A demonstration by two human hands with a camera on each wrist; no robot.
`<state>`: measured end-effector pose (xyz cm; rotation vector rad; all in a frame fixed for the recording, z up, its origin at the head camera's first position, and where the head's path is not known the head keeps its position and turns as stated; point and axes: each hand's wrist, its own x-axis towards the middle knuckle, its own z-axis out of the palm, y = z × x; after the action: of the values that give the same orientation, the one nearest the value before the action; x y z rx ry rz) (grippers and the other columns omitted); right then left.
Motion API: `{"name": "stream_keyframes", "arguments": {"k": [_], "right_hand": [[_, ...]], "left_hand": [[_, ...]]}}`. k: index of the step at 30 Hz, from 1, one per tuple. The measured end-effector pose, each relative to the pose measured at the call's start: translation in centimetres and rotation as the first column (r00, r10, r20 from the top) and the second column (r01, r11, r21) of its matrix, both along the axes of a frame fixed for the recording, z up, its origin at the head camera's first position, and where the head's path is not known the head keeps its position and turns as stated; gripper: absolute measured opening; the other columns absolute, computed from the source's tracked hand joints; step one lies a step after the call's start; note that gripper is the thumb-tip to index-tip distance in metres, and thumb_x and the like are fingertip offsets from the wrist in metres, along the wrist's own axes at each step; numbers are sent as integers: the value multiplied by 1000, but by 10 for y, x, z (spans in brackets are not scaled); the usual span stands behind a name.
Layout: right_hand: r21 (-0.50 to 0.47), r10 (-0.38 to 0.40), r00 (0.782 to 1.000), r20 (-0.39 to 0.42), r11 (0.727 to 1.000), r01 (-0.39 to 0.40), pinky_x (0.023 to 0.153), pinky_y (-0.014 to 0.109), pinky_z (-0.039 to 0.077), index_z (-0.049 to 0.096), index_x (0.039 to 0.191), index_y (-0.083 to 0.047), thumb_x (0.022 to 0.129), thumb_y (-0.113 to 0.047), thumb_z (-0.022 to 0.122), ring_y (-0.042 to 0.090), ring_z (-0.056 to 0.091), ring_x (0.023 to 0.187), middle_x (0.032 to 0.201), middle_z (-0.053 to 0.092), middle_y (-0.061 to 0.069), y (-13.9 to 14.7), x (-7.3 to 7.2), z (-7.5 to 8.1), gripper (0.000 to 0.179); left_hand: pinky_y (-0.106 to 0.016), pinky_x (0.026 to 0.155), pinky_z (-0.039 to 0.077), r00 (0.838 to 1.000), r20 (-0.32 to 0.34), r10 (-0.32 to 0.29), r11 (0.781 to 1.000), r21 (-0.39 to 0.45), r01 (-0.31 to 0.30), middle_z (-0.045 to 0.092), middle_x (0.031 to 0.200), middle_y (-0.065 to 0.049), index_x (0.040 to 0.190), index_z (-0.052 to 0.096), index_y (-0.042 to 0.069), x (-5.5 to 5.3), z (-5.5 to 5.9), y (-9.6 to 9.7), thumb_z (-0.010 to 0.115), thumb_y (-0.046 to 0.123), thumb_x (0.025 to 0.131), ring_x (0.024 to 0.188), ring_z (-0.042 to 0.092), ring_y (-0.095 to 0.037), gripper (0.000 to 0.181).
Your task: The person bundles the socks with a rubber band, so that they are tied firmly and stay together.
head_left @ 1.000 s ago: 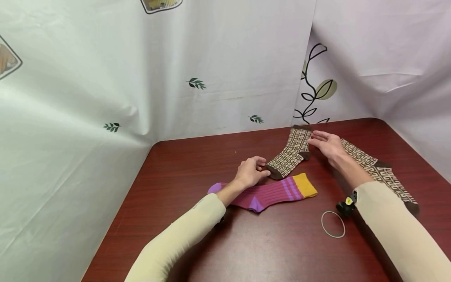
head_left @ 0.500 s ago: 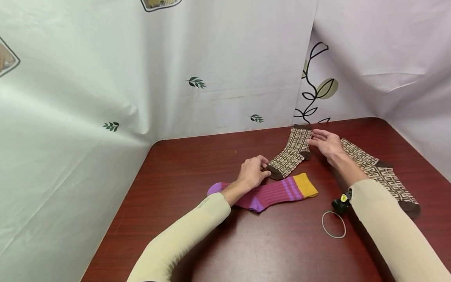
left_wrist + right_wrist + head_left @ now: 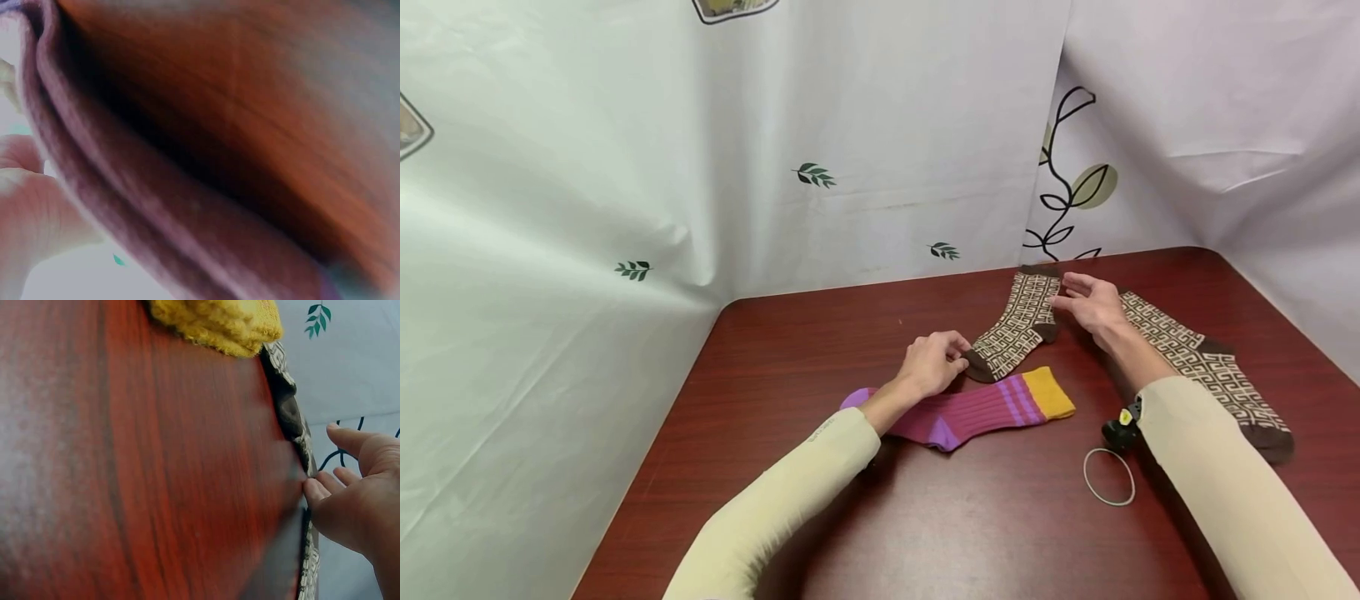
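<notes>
The left hand (image 3: 928, 364), thumb and forefinger apart, is at the toe of a flat brown-and-cream knit sock (image 3: 1018, 325) near the dark-red wooden table's (image 3: 775, 350) far edge; contact is unclear. Probably light and floppy, it is best pinched at toe and cuff. The right hand (image 3: 1092, 306), thumb apart from fingers, is beside it; the forearm (image 3: 1138, 358) partly hides a matching sock (image 3: 1225, 377).

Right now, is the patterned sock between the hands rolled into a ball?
No, the patterned sock lies stretched out on the table, between the left hand and right hand.

Glare is whitening the table (image 3: 977, 525), my left sleeve (image 3: 782, 483) is shading it, and my left wrist view is blurring the purple sock (image 3: 150, 181).
</notes>
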<state>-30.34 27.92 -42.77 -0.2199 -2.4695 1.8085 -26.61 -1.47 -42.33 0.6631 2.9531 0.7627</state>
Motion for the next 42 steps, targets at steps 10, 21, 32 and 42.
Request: {"name": "stream_keyframes", "arguments": {"k": [10,21,32,42], "right_hand": [[59,13,1000,2,998,-13,120,52,35,31,163,6,103,-6,69,42,34,153,165,36,27,2,-3,1,72],[165,21,1000,16,986,-24,121,57,30,34,162,6,103,-11,68,48,34,151,160,39,34,3,-6,-1,71],[287,-8,1000,24,958,0,123,62,24,42,159,3,103,-14,69,51,27,153,161,40,30,-1,-5,-1,65],[363,-23,1000,18,932,15,120,66,25,58,149,2,103,-16,69,58,26,148,155,46,34,-6,-6,-3,51]], "left_hand": [[-47,103,50,999,43,-30,999,26,29,80,101,6,120,78,23,-4,5,-22,73,16,102,104,73,-18,21],[-40,94,53,997,76,-12,999,44,8,80,99,6,117,80,23,-9,8,-47,72,12,102,81,72,-7,19],[-47,97,52,998,57,5,1000,26,-6,80,109,1,115,81,21,-14,9,-63,70,9,102,106,72,-22,20],[-48,98,52,997,69,27,999,32,-30,81,108,1,114,81,22,-18,6,-67,70,9,102,110,71,-23,20]]}}
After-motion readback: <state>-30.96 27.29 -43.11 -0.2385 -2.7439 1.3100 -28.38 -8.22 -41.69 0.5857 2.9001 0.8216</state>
